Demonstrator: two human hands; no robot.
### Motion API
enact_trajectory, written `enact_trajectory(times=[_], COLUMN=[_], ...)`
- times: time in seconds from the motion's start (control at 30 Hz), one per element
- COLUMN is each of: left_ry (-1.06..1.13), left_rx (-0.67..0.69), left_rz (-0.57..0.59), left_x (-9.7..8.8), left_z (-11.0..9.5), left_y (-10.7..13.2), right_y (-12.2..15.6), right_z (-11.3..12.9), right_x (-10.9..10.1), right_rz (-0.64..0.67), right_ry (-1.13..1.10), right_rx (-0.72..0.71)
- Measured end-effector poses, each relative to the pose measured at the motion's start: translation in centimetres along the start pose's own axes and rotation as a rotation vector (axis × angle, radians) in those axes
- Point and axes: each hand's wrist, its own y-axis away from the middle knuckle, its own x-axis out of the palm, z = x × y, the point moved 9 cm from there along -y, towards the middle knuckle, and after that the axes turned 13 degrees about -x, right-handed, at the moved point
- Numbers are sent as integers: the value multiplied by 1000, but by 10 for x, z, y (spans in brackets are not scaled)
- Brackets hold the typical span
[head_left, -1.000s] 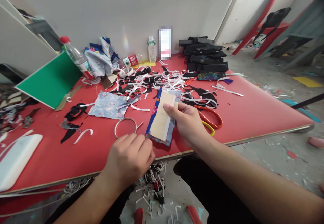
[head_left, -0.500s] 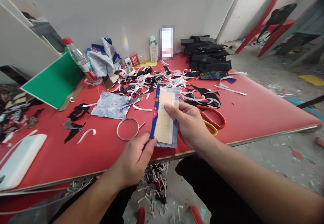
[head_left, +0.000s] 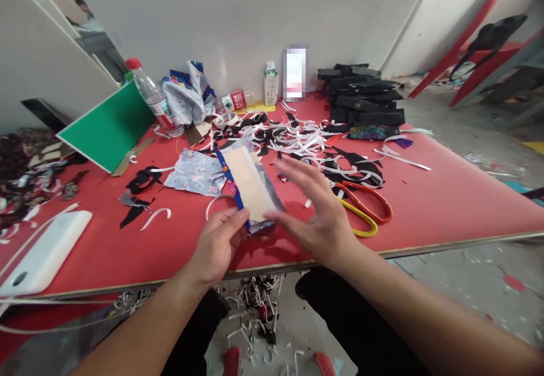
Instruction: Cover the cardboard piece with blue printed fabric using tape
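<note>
The left hand (head_left: 221, 243), low and just left of the middle of the frame, has its thumb and fingers closed on the lower left corner of a layered piece of cloth (head_left: 232, 183). That piece sits near the middle of the frame, tilted so that its top leans left. A beige card (head_left: 246, 180) with a white strip along its right side lies over it, and a dark blue printed edge shows on the left. The right hand (head_left: 317, 212), blurred, is spread wide at the piece's right side; whether its thumb touches the lower right corner, I cannot tell.

Just right of this hand, scissors (head_left: 387, 209) with orange and yellow handles lie on the red table (head_left: 459, 195). A pale blue printed cloth (head_left: 193, 172) lies left of the card. Behind, a heap of white and black strips (head_left: 301, 138) spreads across the centre, with a stack of black pieces (head_left: 361, 95) at the upper right. A green board (head_left: 108, 127) leans at the upper left beside a red-capped bottle (head_left: 155, 101). A white box (head_left: 49, 251) rests at lower left.
</note>
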Motion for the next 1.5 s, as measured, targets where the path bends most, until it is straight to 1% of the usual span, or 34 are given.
enact_trajectory(times=[0.03,0.07,0.13,0.23,0.37,0.5,0.57,0.63,0.77,0.83,1.0,1.1,1.17,1.2,1.23,1.3,1.37,1.43,1.5], left_ry=[69,122,209,297,331,376,377,352,273,253,251,248,226,208,186,137,74,-28,-154], left_rx=[4,-2,-16,-15,-13,-36,-19,2,21,19,50,101,137,147,155,168,177,161,106], left_rz=[-10,-14,-6,3,34,49,55,60,57,44,-48,-142,-206,-224,-229,-202,-153,-105,-63], left_x=[-1,-1,4,12,20,22,23,23,21,19,11,-4,-17,-23,-26,-29,-25,-17,-6], left_z=[-1,0,1,4,8,12,10,8,5,5,4,-5,-14,-17,-20,-24,-24,-18,-8], left_y=[0,1,4,9,12,13,14,15,16,16,15,14,13,12,11,10,11,15,18], right_y=[2,5,10,12,11,12,12,12,10,10,8,5,1,-1,-3,-7,-8,-8,-3], right_z=[12,20,30,36,39,47,49,48,42,41,44,47,43,39,31,8,-16,-34,-47], right_x=[6,11,16,19,21,21,22,23,14,11,18,16,7,-1,-11,-30,-38,-36,-28], right_rz=[86,146,185,157,141,85,90,109,87,83,179,176,137,89,25,-80,-76,-37,-63], right_ry=[106,181,267,298,308,355,342,306,246,235,251,281,282,266,244,217,232,200,-15], right_rx=[-129,-220,-318,-369,-400,-481,-477,-438,-353,-348,-412,-432,-408,-374,-318,-153,21,176,352])
